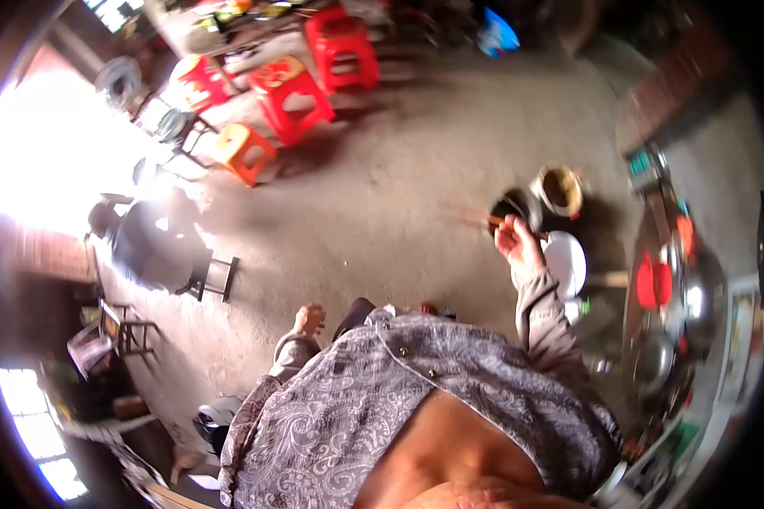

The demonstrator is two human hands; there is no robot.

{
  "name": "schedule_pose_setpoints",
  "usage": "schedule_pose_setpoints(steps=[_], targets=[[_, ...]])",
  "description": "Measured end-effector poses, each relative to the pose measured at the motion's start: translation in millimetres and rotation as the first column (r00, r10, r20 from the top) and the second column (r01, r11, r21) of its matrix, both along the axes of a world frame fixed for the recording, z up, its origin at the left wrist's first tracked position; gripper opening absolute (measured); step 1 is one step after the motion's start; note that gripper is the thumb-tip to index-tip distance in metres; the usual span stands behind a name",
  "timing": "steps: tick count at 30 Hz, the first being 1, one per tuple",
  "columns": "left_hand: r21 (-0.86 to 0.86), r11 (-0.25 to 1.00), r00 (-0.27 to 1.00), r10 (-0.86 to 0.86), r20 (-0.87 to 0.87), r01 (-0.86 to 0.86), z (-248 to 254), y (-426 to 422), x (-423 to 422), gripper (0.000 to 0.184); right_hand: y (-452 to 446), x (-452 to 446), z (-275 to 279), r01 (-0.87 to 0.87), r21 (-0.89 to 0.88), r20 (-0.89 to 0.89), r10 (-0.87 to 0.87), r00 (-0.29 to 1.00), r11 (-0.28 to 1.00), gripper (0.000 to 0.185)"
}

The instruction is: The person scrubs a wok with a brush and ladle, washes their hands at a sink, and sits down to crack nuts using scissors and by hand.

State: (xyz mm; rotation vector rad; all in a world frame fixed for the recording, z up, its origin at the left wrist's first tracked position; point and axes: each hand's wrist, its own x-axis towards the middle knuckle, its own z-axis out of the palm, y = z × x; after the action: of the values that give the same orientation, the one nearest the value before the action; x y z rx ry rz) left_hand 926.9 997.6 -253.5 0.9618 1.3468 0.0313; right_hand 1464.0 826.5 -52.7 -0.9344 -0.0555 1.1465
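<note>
My right hand (519, 246) is closed around thin reddish-brown sticks that look like chopsticks (494, 220). Their far ends point left and are smeared by motion. Below and beyond that hand stands a dark bucket (511, 204), with a pale-rimmed bucket (558, 192) beside it. A round white lid or basin (564, 265) shows just right of my wrist. My left hand (310, 320) hangs low over the floor, fingers loosely bent and apart, holding nothing that I can see.
Red plastic stools (290, 97) and a smaller orange stool (244, 153) stand at the upper left. A dark chair (216, 276) is on the left, near a bright doorway. Along the right runs a cluttered counter with a red item (654, 282) and metal bowls (655, 363).
</note>
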Motion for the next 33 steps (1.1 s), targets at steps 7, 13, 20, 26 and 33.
schedule_pose_setpoints(steps=[7,13,20,26,33], targets=[[0.006,0.998,0.928,0.058,-0.367,-0.06,6.7,30.5,-32.2,0.033,199.4,28.2,-34.0,-0.247,-0.301,0.418,0.36,0.834,0.921,0.008],[0.049,0.959,0.891,0.277,-0.36,-0.278,-0.2,165.3,-53.1,0.03,410.3,43.6,-50.6,-0.057,-0.482,0.821,0.474,0.319,0.874,0.015],[-0.06,0.768,0.77,0.638,-0.009,-0.637,-6.0,328.3,-70.2,0.04,620.6,80.2,-91.3,0.076,-0.663,0.717,0.661,-0.221,0.745,0.026],[-0.015,0.661,0.661,0.75,0.006,-0.75,16.7,404.7,-73.4,0.039,835.0,40.3,-42.3,-0.269,-0.785,0.617,0.742,-0.264,0.558,0.013],[0.025,0.384,0.375,0.912,-0.165,-0.923,-69.3,382.9,-80.4,0.028,1139.6,-0.4,-38.4,-0.227,-0.828,0.5,0.489,-0.715,0.513,0.017]])
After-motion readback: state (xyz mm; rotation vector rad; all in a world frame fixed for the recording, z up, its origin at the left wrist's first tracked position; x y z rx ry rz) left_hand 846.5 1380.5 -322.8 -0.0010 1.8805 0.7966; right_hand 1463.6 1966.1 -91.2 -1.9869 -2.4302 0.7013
